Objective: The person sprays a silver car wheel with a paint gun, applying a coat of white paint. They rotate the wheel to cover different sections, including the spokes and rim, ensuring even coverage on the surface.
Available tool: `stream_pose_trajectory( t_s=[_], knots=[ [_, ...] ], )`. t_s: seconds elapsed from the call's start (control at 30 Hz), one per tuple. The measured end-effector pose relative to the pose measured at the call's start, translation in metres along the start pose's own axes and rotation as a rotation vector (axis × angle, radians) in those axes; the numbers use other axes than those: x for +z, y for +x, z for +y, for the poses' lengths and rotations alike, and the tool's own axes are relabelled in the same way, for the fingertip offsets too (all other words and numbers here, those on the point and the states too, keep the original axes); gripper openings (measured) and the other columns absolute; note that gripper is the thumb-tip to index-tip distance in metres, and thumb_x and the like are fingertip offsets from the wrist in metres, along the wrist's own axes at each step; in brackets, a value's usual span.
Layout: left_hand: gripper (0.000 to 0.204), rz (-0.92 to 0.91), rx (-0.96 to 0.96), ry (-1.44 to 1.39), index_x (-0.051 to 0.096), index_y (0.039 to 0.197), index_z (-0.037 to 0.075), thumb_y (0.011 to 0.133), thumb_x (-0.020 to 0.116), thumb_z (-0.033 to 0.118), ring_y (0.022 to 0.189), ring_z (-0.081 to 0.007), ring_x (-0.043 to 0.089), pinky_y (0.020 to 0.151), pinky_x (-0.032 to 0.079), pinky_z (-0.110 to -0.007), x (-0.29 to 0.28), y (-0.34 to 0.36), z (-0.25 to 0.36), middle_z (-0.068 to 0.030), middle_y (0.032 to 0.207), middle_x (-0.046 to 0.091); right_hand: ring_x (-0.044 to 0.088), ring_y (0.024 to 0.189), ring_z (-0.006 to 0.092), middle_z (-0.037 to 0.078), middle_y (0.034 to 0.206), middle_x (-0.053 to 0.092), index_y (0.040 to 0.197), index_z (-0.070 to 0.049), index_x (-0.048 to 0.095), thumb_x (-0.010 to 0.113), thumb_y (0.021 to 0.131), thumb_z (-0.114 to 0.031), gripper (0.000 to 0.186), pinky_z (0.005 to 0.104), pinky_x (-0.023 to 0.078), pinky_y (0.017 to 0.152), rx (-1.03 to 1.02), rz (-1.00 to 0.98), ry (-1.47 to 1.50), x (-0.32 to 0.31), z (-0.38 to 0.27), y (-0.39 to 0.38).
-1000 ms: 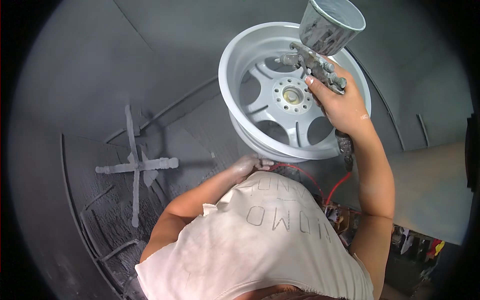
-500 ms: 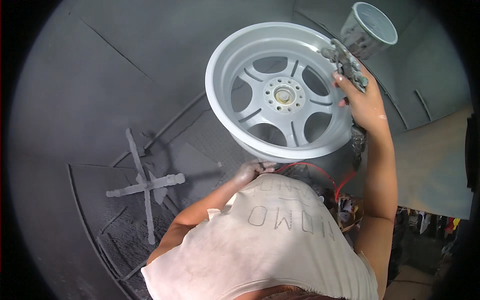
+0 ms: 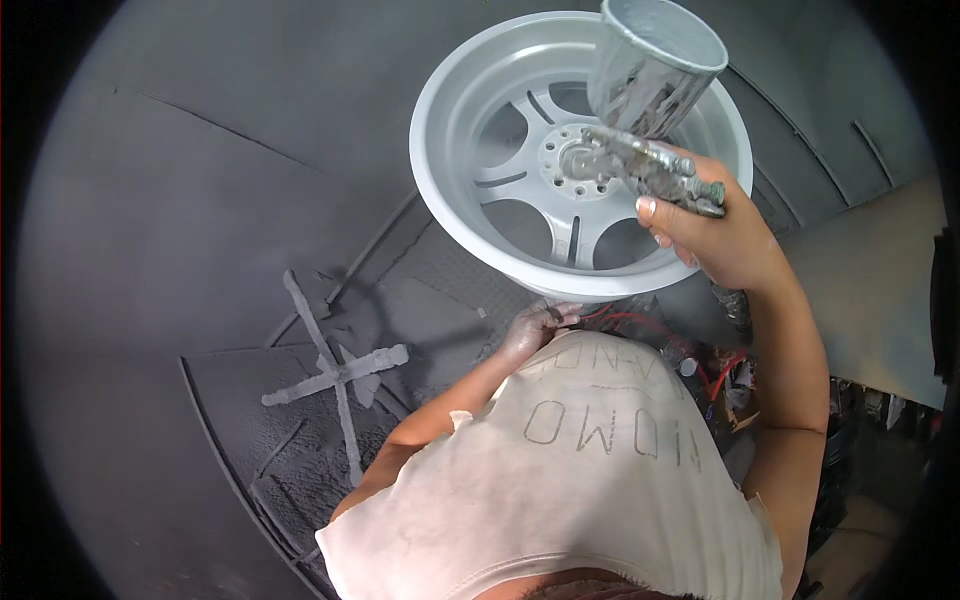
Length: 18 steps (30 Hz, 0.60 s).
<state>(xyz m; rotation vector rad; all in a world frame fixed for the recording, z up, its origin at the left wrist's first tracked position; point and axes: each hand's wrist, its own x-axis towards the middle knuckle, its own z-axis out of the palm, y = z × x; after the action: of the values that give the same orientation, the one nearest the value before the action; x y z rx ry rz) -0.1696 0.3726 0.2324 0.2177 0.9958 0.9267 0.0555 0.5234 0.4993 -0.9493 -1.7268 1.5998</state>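
A silver-grey alloy wheel rim (image 3: 568,212) with broad spokes faces up in front of me. My right hand (image 3: 722,222) is wrapped round a paint-crusted spray gun (image 3: 655,170), held over the right part of the wheel. Its nozzle end points left, in front of the hub. On top of the gun sits a translucent cup (image 3: 655,88), smeared with grey paint and tilted. Below the wheel's near edge, my left hand (image 3: 538,328) is closed at a thin red hose (image 3: 640,318); its fingertips are partly hidden. A dark ring or band shows on one finger.
A grey-coated cross-shaped stand (image 3: 340,374) is at the lower left. Dark, paint-dusted sheets (image 3: 230,200) with raised seams surround the wheel. A tan panel (image 3: 870,290) is at the right, with clutter (image 3: 735,395) beneath the right arm.
The spray gun and my right hand have moved left, from the wheel's right edge to in front of the hub. The view has shifted, so the stand appears farther right and lower.
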Motion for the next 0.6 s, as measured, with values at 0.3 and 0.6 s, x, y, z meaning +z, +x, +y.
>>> stream_pose_trajectory(
  t_s=[0.3, 0.6],
  knots=[
    [0.038, 0.32, 0.222, 0.139, 0.052, 0.128, -0.001, 0.091, 0.043, 0.002, 0.1, -0.0194, 0.059, 0.082, 0.05, -0.036, -0.045, 0.009, 0.032, -0.0106, 0.117, 0.062, 0.055, 0.072, 0.0063, -0.002, 0.083, 0.061, 0.138, 0.0, 0.057, 0.068, 0.094, -0.013, 0.047, 0.025, 0.047, 0.065, -0.079, 0.304, -0.148, -0.024, 0.026, 0.019],
    [0.031, 0.338, 0.156, 0.134, 0.057, 0.123, 0.0, 0.094, 0.046, 0.007, 0.103, -0.0228, 0.06, 0.09, 0.05, -0.04, -0.039, 0.013, 0.082, -0.0109, 0.115, 0.063, 0.059, 0.077, 0.0073, 0.001, 0.089, 0.067, 0.137, 0.0, 0.059, 0.069, 0.094, -0.014, 0.046, 0.0241, 0.048, 0.069, 0.169, -0.033, -0.091, -0.013, 0.019, -0.009]
  ],
)
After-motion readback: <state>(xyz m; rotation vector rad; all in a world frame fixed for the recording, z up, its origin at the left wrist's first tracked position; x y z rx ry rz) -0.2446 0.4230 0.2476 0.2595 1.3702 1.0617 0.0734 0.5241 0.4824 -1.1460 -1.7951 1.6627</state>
